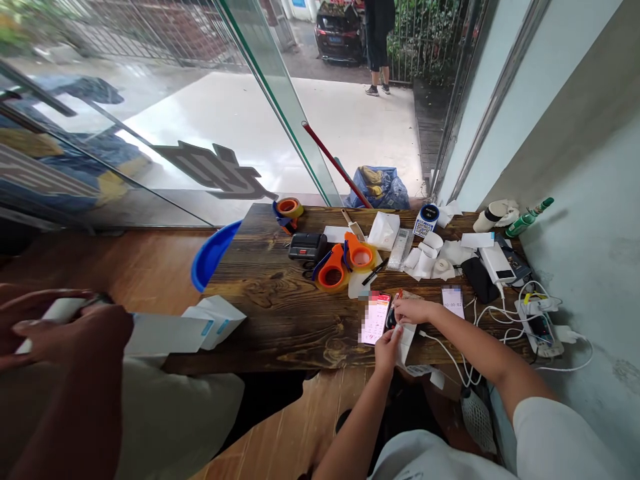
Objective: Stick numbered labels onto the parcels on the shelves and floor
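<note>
My left hand [387, 349] is closed in a pinch on a strip of white paper [407, 345] near the table's front edge. Just above it, my right hand [414, 311] reaches in from the right with fingers pressed together; what they pinch is too small to make out. Beside my right fingertips is a small black object [391, 316], partly covered. A phone with a lit screen [376, 321] lies to the left of both hands. Below them, more printed paper [420, 370] hangs at the table edge.
Orange tape dispensers [332, 269], a black case [307, 247], a pen [375, 272] and paper label rolls [427, 253] lie on the wooden table [280, 313]. White cables [493, 313] run to a power strip [537, 327]. At left, a co-worker's hands [65, 323] hold a white roll.
</note>
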Action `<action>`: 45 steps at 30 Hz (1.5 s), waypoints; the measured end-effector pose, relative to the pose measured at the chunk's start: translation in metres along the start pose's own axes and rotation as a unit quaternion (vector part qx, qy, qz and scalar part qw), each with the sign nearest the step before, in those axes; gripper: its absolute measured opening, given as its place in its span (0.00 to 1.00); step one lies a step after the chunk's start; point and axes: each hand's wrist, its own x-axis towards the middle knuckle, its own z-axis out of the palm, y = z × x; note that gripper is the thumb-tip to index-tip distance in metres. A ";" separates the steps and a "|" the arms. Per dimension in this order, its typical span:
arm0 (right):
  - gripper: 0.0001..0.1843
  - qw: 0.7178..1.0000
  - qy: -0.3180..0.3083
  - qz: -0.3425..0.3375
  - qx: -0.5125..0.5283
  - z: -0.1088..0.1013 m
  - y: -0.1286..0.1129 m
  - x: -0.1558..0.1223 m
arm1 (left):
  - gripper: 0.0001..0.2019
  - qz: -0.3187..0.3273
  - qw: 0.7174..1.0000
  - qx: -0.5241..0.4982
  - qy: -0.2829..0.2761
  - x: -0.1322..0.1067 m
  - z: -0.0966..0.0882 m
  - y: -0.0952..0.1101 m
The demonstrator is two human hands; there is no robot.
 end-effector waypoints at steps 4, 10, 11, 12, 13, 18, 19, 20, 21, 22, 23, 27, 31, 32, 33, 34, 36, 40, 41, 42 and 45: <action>0.07 1.000 0.012 0.005 -0.011 0.002 -0.005 -0.003 | 0.33 0.003 1.000 -0.006 0.016 -0.003 0.002 -0.001; 0.05 0.999 0.011 0.025 -0.030 0.006 -0.006 -0.005 | 0.32 0.001 0.999 0.031 0.042 -0.006 0.003 0.001; 0.04 0.999 0.011 0.028 -0.032 0.006 -0.005 -0.005 | 0.31 0.002 0.998 0.042 0.048 -0.006 0.003 0.002; 0.04 0.999 0.010 0.031 -0.034 0.007 -0.005 -0.005 | 0.30 0.002 0.997 0.054 0.055 -0.007 0.002 0.003; 0.04 0.999 0.010 0.032 -0.037 0.007 -0.005 -0.005 | 0.30 0.003 0.996 0.066 0.062 -0.008 0.002 0.004; 0.04 0.998 0.014 0.035 -0.047 0.008 -0.007 -0.009 | 0.30 0.008 0.988 0.120 0.098 -0.019 0.007 0.009; 0.05 0.998 0.016 0.036 -0.048 0.009 -0.007 -0.009 | 0.30 0.010 0.987 0.125 0.102 -0.021 0.009 0.009; 0.05 0.998 0.018 0.036 -0.047 0.010 -0.007 -0.010 | 0.30 0.013 0.986 0.127 0.104 -0.023 0.011 0.010; 0.05 0.998 0.021 0.035 -0.046 0.010 -0.007 -0.010 | 0.31 0.016 0.986 0.129 0.104 -0.025 0.012 0.010; 0.06 0.998 0.023 0.035 -0.044 0.011 -0.007 -0.011 | 0.31 0.018 0.986 0.132 0.104 -0.027 0.012 0.010; 0.06 0.998 0.025 0.035 -0.042 0.011 -0.007 -0.011 | 0.31 0.022 0.985 0.136 0.105 -0.028 0.010 0.010; 0.12 0.998 0.042 0.033 -0.031 0.010 -0.008 -0.014 | 0.33 0.047 0.979 0.169 0.101 -0.031 -0.013 0.013; 0.20 0.974 0.206 0.076 0.052 0.026 -0.010 -0.034 | 0.35 0.078 0.966 0.243 0.044 -0.031 -0.050 0.026; 0.20 0.947 0.285 0.119 0.088 0.035 -0.010 -0.041 | 0.35 0.083 0.958 0.273 0.020 -0.030 -0.056 0.031; 0.19 0.907 0.363 0.173 0.127 0.044 -0.010 -0.048 | 0.33 0.089 0.948 0.306 -0.006 -0.028 -0.060 0.037; 0.18 0.860 0.428 0.228 0.160 0.055 -0.009 -0.055 | 0.30 0.096 0.934 0.341 -0.033 -0.025 -0.061 0.043; 0.16 0.777 0.502 0.311 0.216 0.076 -0.005 -0.064 | 0.15 0.111 0.901 0.413 -0.076 -0.017 -0.056 0.057; 0.19 0.710 0.523 0.371 0.289 0.104 0.006 -0.062 | 0.29 0.136 0.838 0.516 -0.114 0.001 -0.026 0.087; 0.20 0.696 0.525 0.379 0.310 0.107 0.008 -0.058 | 0.29 0.141 0.826 0.531 -0.124 0.005 -0.019 0.093; 0.21 0.681 0.527 0.386 0.332 0.110 0.011 -0.055 | 0.27 0.146 0.817 0.542 -0.132 0.008 -0.013 0.099; 0.23 0.639 0.528 0.398 0.393 0.115 0.015 -0.049 | 0.21 0.141 0.803 0.564 -0.128 0.016 -0.006 0.110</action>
